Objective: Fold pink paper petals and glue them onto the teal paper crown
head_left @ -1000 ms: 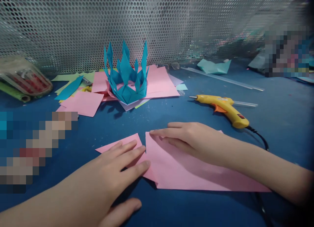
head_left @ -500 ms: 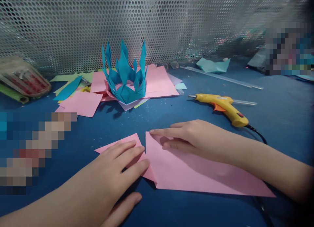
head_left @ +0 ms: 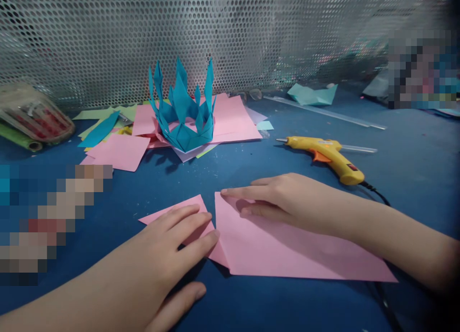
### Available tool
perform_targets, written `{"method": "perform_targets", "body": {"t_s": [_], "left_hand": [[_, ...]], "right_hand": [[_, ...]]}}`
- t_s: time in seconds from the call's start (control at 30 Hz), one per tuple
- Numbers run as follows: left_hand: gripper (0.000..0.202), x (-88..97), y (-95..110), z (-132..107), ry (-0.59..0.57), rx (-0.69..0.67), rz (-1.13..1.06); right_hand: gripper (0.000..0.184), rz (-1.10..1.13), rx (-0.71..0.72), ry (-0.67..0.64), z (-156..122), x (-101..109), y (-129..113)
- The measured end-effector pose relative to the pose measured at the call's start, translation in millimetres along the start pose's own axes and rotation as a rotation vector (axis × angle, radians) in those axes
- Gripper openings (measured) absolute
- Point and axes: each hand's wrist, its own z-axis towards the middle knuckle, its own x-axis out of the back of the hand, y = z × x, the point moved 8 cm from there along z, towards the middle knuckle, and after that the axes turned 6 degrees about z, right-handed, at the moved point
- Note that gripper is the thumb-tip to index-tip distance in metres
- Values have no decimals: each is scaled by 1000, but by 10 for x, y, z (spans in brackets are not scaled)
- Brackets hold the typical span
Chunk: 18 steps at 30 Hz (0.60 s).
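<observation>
A pink sheet of paper [head_left: 273, 250] lies on the blue table, with a folded part on its left side. My left hand [head_left: 179, 246] rests on that left part, fingers spread, the thumb apart on the table side. On the upper edge of the larger right part lies my right hand [head_left: 268, 198], its index finger stretched to the top left corner. Between the two parts runs a narrow gap that closes to a point at the bottom. Behind the hands stands a blue folded-paper crown [head_left: 187, 116].
A yellow glue gun [head_left: 319, 152] with a black cord lies at the right. Clear glue sticks [head_left: 323, 111] and a pale green folded paper [head_left: 312, 95] are behind it. Loose pink sheets [head_left: 124, 152] and a clear container [head_left: 39, 114] lie left. A perforated metal panel [head_left: 233, 40] borders the back.
The right part of the pink paper has shifted very slightly, its right tip moving left and up. My right hand has moved a touch with it; my left hand stays nearly still.
</observation>
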Motion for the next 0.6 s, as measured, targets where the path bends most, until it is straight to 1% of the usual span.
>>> {"method": "perform_targets", "body": {"t_s": [0.17,0.37,0.5,0.6], "left_hand": [[52,-57,-33,-62,-44,-80,-18],[60,-136,-75,-122,-135,-105,-14],[62,-122,-62,-109,-144,-129,-24],[65,-97,-52,-111,-124,-132,-44]], "right_hand": [[41,-12,-39,-14,-7,3,36],[43,8,-48,-42,-2,26,60],[43,11,-51,-56,-5,52,77],[44,1,-30,-52,-8,63,65]]}}
